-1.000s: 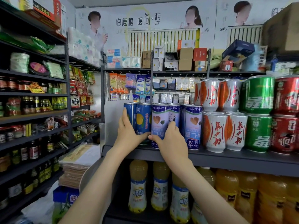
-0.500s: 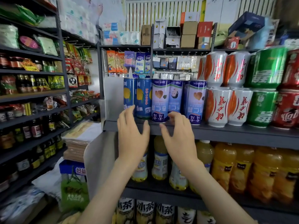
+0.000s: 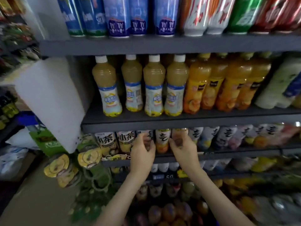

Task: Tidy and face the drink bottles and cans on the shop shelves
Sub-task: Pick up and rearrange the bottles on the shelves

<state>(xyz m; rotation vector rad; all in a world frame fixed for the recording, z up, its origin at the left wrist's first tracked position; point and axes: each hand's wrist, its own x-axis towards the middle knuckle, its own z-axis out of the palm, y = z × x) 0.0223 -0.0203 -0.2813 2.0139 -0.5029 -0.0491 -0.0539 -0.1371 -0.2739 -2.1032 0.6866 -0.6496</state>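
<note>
Orange bottle fronts shelf, perhaps untouched, between left hand and right hand.

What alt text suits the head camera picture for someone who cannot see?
On a lower shelf, the left hand grips a dark bottle and the right hand a pinkish bottle, either side of a white-labelled bottle. Yellow juice bottles and cans stand above.

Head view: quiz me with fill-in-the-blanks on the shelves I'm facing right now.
The four pale-yellow plastic juice bottles have ___ caps. The left hand and the right hand are at the shelf directly ___ those bottles. The white-labelled bottle with an orange base stands ___ the two hands.
Missing words: white; below; between.
</note>
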